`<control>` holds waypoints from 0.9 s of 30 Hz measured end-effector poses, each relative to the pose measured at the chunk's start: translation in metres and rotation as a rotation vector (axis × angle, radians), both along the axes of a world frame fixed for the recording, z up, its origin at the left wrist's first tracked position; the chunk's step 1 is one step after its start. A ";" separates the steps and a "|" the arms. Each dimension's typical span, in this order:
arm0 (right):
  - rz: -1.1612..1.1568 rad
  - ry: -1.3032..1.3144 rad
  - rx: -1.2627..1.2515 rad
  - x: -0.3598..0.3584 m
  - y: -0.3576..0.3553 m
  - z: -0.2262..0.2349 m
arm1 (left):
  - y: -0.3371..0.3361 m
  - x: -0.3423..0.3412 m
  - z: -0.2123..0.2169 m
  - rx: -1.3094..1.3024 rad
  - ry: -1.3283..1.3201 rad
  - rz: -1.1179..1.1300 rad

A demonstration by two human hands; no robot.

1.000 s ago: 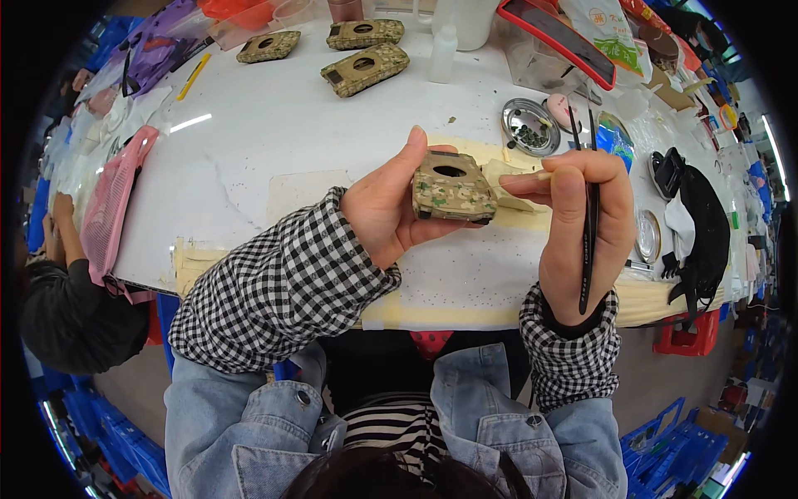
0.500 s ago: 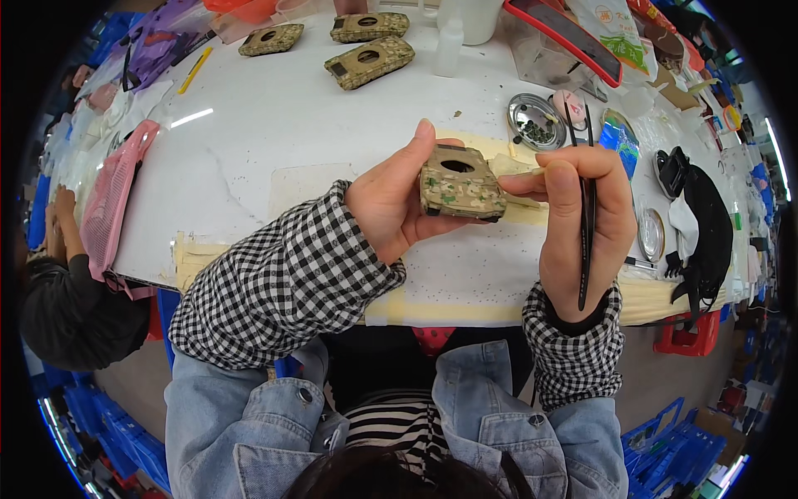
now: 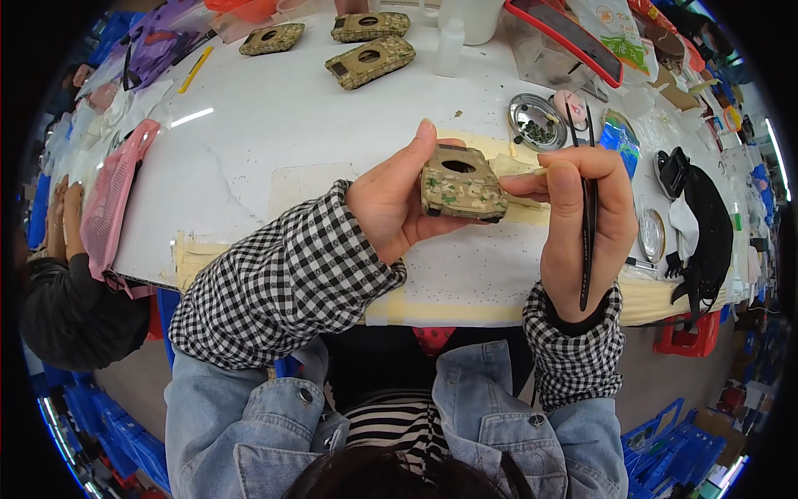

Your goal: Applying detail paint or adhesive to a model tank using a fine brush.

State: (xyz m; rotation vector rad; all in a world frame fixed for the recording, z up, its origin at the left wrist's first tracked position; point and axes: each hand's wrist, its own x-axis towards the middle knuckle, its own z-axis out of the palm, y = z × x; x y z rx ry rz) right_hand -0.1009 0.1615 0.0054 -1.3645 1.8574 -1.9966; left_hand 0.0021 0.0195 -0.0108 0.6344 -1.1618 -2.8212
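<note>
A camouflage-painted model tank hull (image 3: 462, 190) with a round hole in its top rests in my left hand (image 3: 389, 200), thumb along its far left edge and fingers beneath. Black tweezers (image 3: 587, 241) lie tucked in my right hand (image 3: 605, 212), their tips pointing away from me. That hand's index finger touches or nearly touches the hull's right side, with the thumb close by. Whether a tiny part sits under the fingertip cannot be made out. Beyond the right hand, a round metal dish (image 3: 519, 112) holds several small dark green pieces.
Three similar hulls stand at the back, one of them a camouflage hull (image 3: 370, 62). Near them are a white bottle (image 3: 450, 48) and a red-cased phone (image 3: 569, 40). A pink mesh bag (image 3: 120, 200) lies left, beside another person's arm (image 3: 71, 224). A black cloth item (image 3: 706, 229) lies right.
Both hands keep almost the same pose, with the hull barely shifted. At the left, the other person's hands have moved slightly.
</note>
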 end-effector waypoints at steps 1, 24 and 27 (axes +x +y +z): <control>-0.001 0.000 0.001 0.000 0.000 0.000 | 0.000 0.000 0.000 0.004 0.001 0.000; -0.379 0.335 0.084 -0.028 0.022 -0.005 | -0.002 0.002 -0.002 -0.051 0.004 0.065; -0.463 0.592 0.216 -0.034 0.021 -0.010 | -0.004 0.000 -0.004 -0.046 0.022 0.075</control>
